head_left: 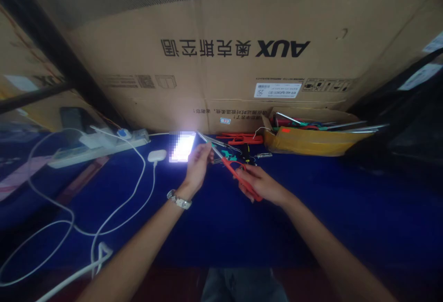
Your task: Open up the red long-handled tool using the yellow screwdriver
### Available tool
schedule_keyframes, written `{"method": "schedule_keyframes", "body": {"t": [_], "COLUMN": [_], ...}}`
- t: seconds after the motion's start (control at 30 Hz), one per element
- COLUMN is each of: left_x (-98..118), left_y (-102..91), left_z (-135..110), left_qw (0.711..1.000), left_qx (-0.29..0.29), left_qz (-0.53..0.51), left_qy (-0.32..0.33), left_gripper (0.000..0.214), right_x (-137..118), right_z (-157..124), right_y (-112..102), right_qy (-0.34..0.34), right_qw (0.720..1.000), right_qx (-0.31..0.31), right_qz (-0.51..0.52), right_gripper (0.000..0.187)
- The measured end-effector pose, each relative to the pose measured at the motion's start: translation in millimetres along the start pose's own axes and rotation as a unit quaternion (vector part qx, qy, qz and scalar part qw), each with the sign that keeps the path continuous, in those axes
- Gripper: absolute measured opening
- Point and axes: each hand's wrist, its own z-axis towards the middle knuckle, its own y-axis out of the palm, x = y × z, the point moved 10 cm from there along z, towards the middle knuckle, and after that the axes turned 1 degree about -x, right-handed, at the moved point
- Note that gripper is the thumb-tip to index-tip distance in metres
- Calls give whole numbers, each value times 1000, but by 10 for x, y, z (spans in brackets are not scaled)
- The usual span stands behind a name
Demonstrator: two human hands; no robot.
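Observation:
A red long-neck lighter (252, 188) with a silver tube slants up and leftward over the blue table. My right hand (256, 183) is wrapped round its red handle, near the finger loop. My left hand (199, 167), with a watch (179, 199) at the wrist, is closed at the silver tube; its fingertips appear to pinch it, though the contact is partly hidden. Just behind the hands lie small green pieces (228, 155), a black-and-yellow tool (246, 153) and more red lighter bodies (242, 138). A glowing screen (182, 147) stands beside my left hand.
An open yellow-brown carton (304, 141) full of lighters sits at the back right. Behind everything rises a large cardboard box (214, 11). On the left are a power strip (100, 147), a small white case (157, 156) and looping white cables (119, 207) across the blue table (221, 233).

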Motion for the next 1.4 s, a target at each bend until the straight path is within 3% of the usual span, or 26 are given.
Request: {"method": "schedule_keyframes", "body": {"t": [0.1,0.2,0.37,0.73,0.87,1.1,1.27,1.4], "left_x": [102,159,113,318,342,367,279,216], "left_y": [-58,-156,-191,-277,-292,-191,-212,-104], "left_z": [71,101,101,71,54,35,84,117], "left_qw": [999,996,991,979,977,979,985,993], "left_qx": [9,54,94,121,137,103,97,39], "left_qz": [-29,-65,-92,-119,-118,-130,-120,-103], "left_qy": [11,23,27,110,113,118,80,31], "left_gripper": [43,41,38,41,41,40,41,39], "right_x": [18,68,84,-46,-49,90,85,119], "right_z": [-57,-104,-137,-57,-57,-245,-214,-168], "right_y": [-59,-122,-248,-106,-58,45,51,93], "right_qy": [30,72,95,30,17,131,114,117], "right_qw": [999,996,994,997,997,973,976,973], "right_qx": [-13,-47,-58,-60,-80,-171,-164,-168], "right_qz": [22,13,12,-32,3,86,87,108], "right_gripper": [42,42,41,44,45,41,35,27]}}
